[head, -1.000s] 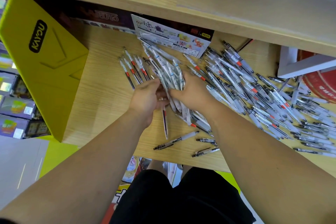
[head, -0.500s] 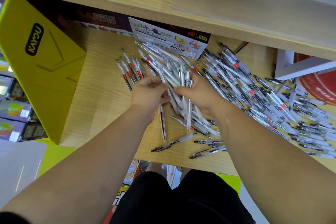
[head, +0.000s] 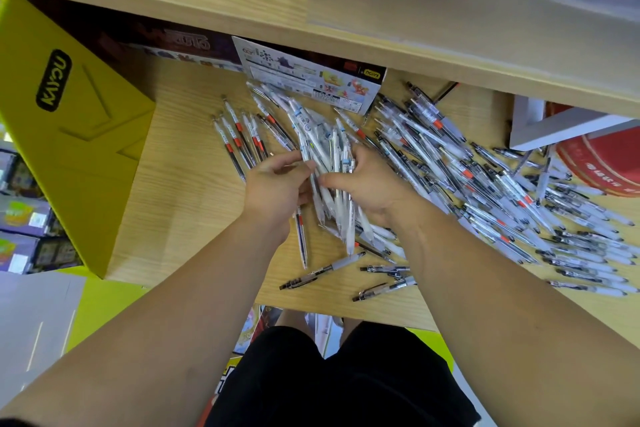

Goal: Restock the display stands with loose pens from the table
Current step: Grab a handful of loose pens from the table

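We are gripping a bundle of pens (head: 325, 152) with both hands just in front of the printed box (head: 308, 83) that is standing at the back of the bench (head: 187, 191). Our right hand (head: 367, 180) is curling round the bundle from the right, its thumb lying across the barrels. Our left hand (head: 277, 184) is closing on the same bundle from the left, its fingers bent against the pens, so neither hand is spread wide. The bundle is fanning out towards the printed box, and its near ends are poking out below our palms.

In front of the box and to its left, a short row of red-banded pens (head: 239, 139) is lying side by side on the wood. To the right of the box, a big heap of loose pens (head: 485, 184) is sprawling across the bench, reaching as far as a red round tin (head: 602, 163). Farther in front of the box, near the bench's front edge, a few single pens (head: 322, 272) are lying apart from the heap. Well to the left of the box, a yellow box (head: 69, 121) marked KAYOU is leaning against the bench.
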A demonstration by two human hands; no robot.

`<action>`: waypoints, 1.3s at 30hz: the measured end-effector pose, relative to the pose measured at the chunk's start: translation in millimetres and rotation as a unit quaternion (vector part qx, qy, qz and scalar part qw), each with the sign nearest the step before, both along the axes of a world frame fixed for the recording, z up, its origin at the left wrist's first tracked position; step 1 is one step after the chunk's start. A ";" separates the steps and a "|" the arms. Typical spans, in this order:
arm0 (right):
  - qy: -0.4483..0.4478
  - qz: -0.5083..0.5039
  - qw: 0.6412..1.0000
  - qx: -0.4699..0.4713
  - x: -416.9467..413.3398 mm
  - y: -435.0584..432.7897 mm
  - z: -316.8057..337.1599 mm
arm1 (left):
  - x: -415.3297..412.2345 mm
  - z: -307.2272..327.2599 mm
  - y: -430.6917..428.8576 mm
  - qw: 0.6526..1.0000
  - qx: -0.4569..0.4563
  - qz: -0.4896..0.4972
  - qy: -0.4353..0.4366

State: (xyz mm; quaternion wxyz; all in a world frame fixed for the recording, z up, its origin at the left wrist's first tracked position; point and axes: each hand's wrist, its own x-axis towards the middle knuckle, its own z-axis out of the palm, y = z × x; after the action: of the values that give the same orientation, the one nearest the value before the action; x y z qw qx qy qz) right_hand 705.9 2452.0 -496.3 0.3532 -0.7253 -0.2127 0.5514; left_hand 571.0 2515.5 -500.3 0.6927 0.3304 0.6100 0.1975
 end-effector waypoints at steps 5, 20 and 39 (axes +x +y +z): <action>0.032 -0.060 0.998 0.001 1.5 -7.1 3.8 | 1.6 2.9 -1.6 0.998 -0.053 0.038 -0.026; 0.109 -0.058 0.992 -0.020 15.4 -24.4 5.4 | 8.6 0.0 -2.2 0.997 -0.058 0.012 -0.056; 0.090 -0.094 0.987 -0.099 8.7 -26.0 16.7 | 14.9 -4.4 -0.3 1.000 -0.023 0.000 0.014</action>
State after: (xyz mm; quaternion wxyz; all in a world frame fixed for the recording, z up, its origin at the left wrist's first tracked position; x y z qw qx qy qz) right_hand 714.6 2426.0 -479.6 0.3474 -0.7211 -0.0550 0.5970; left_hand 585.9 2515.1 -504.7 0.6917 0.3171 0.6239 0.1781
